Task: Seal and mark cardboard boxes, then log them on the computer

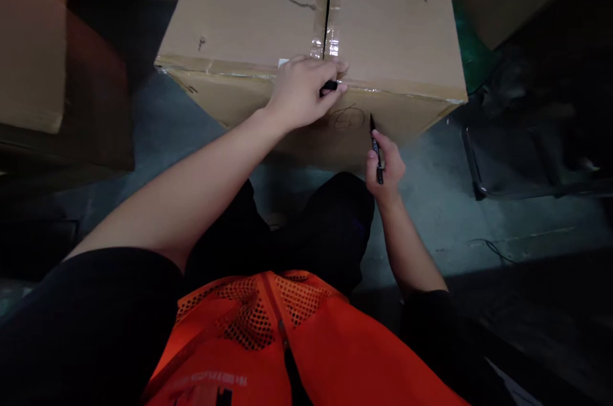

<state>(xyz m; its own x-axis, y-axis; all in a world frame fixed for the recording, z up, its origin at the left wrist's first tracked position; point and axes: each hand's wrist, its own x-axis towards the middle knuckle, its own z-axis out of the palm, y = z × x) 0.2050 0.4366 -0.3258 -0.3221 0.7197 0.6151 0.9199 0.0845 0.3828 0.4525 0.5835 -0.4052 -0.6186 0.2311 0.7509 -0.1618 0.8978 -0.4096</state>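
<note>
Dim floor (431, 160) lies below. I have my right grip (385, 162) pinching the pen (375, 149), which I judge light, stiff and best held mid-barrel; it is slim, black, pale-lettered, tip close to the box (393, 42) ahead. Leftward, my left grip (306, 90) holds a black cap (329, 85) by the box's edge.

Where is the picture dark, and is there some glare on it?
Head view: dim overall, nearly black at lower right; the carton is darker in front than on top. Head view: white glare glints on the tape; left hand and right hand look fairly sharp.
</note>
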